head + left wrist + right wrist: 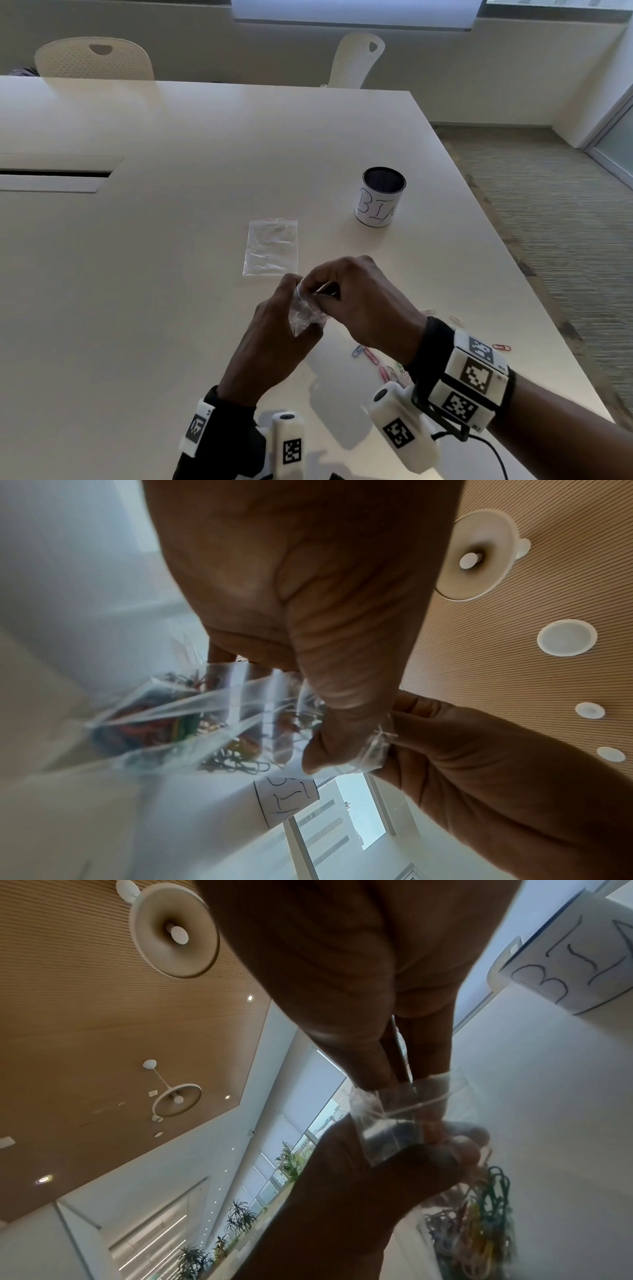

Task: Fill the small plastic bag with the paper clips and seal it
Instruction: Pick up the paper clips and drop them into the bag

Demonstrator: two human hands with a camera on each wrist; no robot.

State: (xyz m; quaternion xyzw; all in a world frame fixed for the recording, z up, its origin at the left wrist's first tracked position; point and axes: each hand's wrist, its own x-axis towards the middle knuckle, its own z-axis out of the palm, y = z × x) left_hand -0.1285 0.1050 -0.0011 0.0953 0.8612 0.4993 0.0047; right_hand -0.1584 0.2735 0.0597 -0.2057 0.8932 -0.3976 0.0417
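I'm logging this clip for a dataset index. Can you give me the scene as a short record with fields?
setting: white table, two chairs behind
left hand: grip on the small plastic bag
right hand: pinching the bag's top edge
bag contents: coloured paper clips
seal: cannot tell if closed
loose clips: on table under right wrist
other items: flat clear bag; cup marked BIN
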